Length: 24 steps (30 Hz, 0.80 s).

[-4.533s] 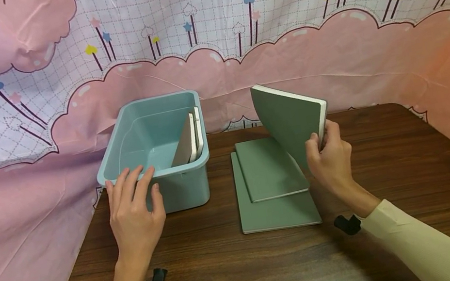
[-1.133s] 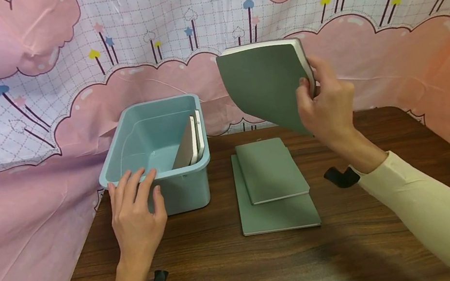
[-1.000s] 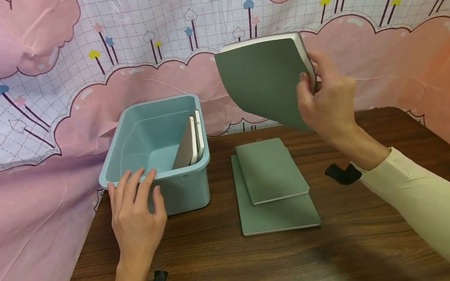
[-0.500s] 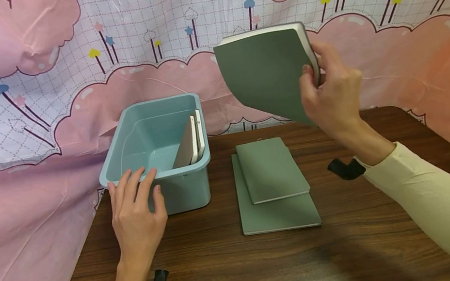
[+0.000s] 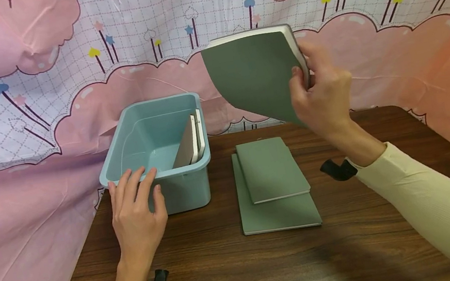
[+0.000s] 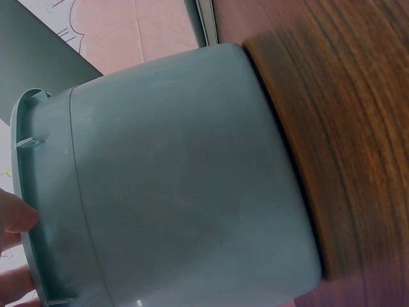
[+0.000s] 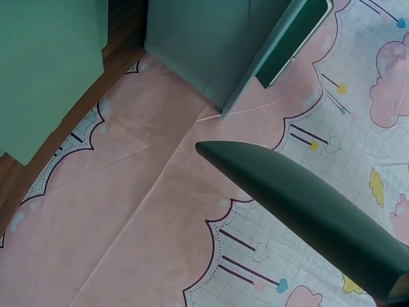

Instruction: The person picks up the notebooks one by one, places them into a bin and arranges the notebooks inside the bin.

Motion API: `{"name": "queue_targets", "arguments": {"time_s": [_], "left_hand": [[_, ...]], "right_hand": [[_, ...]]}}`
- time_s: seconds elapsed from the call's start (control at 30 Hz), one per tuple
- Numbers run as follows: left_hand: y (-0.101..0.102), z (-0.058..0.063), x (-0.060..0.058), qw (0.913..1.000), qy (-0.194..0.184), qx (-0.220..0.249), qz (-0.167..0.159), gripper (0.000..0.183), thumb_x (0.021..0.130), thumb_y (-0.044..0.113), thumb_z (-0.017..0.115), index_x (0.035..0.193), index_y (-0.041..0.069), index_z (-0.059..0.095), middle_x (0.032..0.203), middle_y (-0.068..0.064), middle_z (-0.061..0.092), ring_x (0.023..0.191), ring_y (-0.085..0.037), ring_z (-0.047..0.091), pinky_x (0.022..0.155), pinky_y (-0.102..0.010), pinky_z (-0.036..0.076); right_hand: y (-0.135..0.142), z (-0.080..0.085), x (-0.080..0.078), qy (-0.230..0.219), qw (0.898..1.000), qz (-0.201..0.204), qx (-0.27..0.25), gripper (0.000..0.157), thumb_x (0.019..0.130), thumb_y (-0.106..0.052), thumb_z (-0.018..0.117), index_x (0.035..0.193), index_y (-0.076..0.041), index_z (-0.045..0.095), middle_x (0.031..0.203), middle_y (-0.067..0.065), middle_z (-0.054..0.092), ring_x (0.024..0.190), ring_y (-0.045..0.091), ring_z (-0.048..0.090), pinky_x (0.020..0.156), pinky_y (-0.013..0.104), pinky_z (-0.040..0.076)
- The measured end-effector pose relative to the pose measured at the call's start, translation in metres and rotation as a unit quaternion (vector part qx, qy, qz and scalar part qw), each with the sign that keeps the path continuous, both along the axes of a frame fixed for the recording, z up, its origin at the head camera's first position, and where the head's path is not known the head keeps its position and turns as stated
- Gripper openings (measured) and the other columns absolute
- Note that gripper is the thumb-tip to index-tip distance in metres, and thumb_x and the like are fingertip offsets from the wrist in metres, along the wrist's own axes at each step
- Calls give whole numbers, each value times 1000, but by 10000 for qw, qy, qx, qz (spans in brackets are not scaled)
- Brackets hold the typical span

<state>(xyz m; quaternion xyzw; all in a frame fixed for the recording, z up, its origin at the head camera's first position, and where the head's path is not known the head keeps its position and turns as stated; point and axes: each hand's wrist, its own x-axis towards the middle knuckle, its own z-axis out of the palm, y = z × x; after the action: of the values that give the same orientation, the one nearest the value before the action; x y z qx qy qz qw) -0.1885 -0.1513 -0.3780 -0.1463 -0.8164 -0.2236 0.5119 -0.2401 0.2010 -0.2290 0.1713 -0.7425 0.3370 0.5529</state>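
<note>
My right hand (image 5: 325, 90) grips a floppy green notebook (image 5: 251, 72) by its right edge, thumb on the near cover. The notebook hangs above the table, bowed, its white page edges facing up. In the right wrist view the held notebook (image 7: 300, 214) shows as a curved dark green band. My left hand (image 5: 137, 218) rests its extended fingertips on the near rim of a blue-grey plastic bin (image 5: 184, 188). The left wrist view shows fingertips (image 6: 18, 214) at the rim of the bin (image 6: 172, 179).
Two green notebooks lie stacked on the wooden table (image 5: 219, 269), a smaller one (image 5: 271, 167) over a larger one (image 5: 281, 215). Notebooks (image 5: 187, 141) lean against the bin's right inner wall. A patterned pink and white cloth (image 5: 267, 99) hangs behind the table.
My right hand has raised the green notebook from beside the stack to above it, then shifted slightly left in the last half second. My left hand has stayed at the bin's rim.
</note>
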Motion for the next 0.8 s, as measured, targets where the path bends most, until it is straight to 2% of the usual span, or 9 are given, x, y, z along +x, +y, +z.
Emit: {"name": "queue_targets", "arguments": {"time_s": [0.13, 0.2, 0.27, 0.37, 0.47, 0.63, 0.8], "left_hand": [[0, 0, 0, 10000, -4, -2, 13, 33, 95, 8, 70, 128, 6, 76, 132, -19, 73, 136, -44, 60, 118, -77, 32], [0, 0, 1, 10000, -9, -5, 19, 33, 96, 8, 70, 128, 6, 76, 132, -18, 73, 136, -44, 60, 118, -77, 32], [0, 0, 1, 10000, -15, -7, 23, 33, 96, 8, 69, 128, 7, 76, 132, -18, 73, 136, -44, 60, 118, -77, 32], [0, 1, 1, 10000, -26, -7, 25, 33, 96, 9, 69, 128, 7, 76, 133, -18, 73, 136, -44, 60, 118, -77, 32], [-1, 0, 0, 10000, -29, -4, 23, 32, 97, 9, 69, 128, 7, 76, 133, -18, 73, 136, -44, 60, 118, -77, 32], [-1, 0, 0, 10000, -21, 5, 18, 33, 96, 9, 69, 128, 7, 76, 133, -18, 73, 136, -44, 60, 118, -77, 32], [0, 0, 0, 10000, -35, 29, -8, 33, 96, 8, 70, 128, 7, 76, 133, -18, 73, 137, -44, 60, 119, -77, 31]], "right_hand": [[-5, -1, -1, 103, 9999, 89, 54, 35, 94, -3, 57, 126, 0, 71, 104, 20, 80, 63, 32, 70, 67, -2, 36], [-8, -2, -1, 174, 9997, 128, 88, 35, 94, -4, 57, 126, 0, 71, 107, 21, 80, 65, 32, 69, 67, 2, 37], [-11, -2, -2, 230, 9996, 128, 125, 35, 94, -3, 57, 127, 1, 71, 109, 21, 79, 66, 32, 69, 66, 11, 43], [-16, -3, -3, 252, 9993, 211, 189, 35, 95, -3, 58, 127, 2, 71, 111, 22, 79, 73, 35, 73, 63, 32, 55], [-22, -3, -3, 246, 9989, 302, 254, 35, 95, -3, 58, 128, 2, 70, 111, 23, 78, 78, 38, 74, 64, 51, 57], [-33, -4, -5, 310, 9979, 445, 344, 39, 95, -1, 57, 131, 1, 70, 113, 22, 79, 87, 39, 76, 71, 56, 59], [-43, -8, -6, 479, 9949, 606, 652, 34, 95, 0, 58, 127, 5, 69, 109, 24, 78, 86, 40, 76, 72, 56, 61]]}}
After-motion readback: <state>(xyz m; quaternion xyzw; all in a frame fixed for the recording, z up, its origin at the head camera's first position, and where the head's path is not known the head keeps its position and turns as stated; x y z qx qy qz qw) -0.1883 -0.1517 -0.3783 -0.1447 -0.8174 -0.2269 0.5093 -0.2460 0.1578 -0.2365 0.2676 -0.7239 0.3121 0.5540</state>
